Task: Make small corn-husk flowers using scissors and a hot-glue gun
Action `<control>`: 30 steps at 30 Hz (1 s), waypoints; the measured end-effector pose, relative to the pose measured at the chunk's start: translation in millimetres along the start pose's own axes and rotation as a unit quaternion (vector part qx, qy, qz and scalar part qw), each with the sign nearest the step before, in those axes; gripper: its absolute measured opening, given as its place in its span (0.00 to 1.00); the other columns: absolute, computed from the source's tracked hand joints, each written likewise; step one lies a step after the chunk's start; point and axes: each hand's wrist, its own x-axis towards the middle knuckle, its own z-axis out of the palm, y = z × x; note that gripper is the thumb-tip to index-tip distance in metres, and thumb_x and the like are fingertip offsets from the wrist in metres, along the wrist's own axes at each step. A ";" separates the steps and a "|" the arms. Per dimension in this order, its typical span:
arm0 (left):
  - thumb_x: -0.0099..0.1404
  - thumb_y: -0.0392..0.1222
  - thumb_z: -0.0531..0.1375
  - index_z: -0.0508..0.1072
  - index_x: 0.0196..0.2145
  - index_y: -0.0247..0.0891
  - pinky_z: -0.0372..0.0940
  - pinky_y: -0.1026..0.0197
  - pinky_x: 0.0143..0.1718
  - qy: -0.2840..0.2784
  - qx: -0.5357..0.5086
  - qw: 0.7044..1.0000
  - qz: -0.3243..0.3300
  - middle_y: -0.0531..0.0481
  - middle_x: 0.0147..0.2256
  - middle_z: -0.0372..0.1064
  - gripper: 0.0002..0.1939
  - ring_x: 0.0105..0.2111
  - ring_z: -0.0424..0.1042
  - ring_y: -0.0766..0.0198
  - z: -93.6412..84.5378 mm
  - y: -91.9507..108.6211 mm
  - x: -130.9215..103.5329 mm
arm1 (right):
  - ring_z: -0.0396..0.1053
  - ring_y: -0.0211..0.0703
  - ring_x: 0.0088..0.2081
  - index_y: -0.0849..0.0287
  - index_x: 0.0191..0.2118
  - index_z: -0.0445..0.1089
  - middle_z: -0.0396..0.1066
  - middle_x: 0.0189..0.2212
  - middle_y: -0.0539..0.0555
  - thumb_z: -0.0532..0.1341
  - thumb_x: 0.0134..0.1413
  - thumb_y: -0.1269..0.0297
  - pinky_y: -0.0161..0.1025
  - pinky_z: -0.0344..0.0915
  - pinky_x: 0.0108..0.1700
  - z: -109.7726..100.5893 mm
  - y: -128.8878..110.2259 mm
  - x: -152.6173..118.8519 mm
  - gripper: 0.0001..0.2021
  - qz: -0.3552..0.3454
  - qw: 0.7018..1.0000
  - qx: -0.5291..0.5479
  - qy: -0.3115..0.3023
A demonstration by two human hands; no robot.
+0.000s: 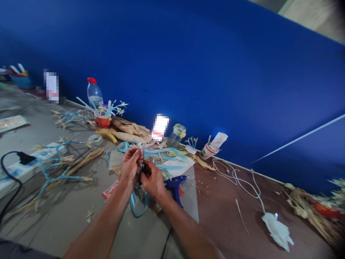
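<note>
In the middle of the head view my right hand (pixel 153 181) is wrapped round the black handle of a pair of scissors (pixel 143 153), whose thin blades point up and away. Close beside the blades my left hand (pixel 131 165) is closed in a pinch; what its fingertips hold is too small to make out. A light blue ribbon (pixel 139 212) hangs in a loop below my hands, and more blue ribbon (pixel 175 151) lies in curls beyond them. To the right of my right hand rests a blue glue gun (pixel 176 189).
Blue-wrapped branches (pixel 58 176) and a white power strip (pixel 32 163) lie at left. A red-capped bottle (pixel 94 93), a red cup (pixel 102 120), dried husks (pixel 129 129), a clear jar (pixel 178 135) and a paper cup (pixel 208 149) line the blue partition (pixel 188 64). White cable (pixel 242 181) runs right.
</note>
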 end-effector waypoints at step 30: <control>0.43 0.37 0.71 0.71 0.26 0.38 0.58 0.72 0.21 0.008 -0.019 1.000 0.014 0.58 0.20 0.68 0.13 0.18 0.64 0.76 1.8 0.0 -1.9 | 0.71 0.42 0.33 0.59 0.45 0.68 0.73 0.34 0.54 0.55 0.46 0.72 0.39 0.68 0.38 0.8 0.9 0.1 0.17 0.002 1.000 -0.011 0.028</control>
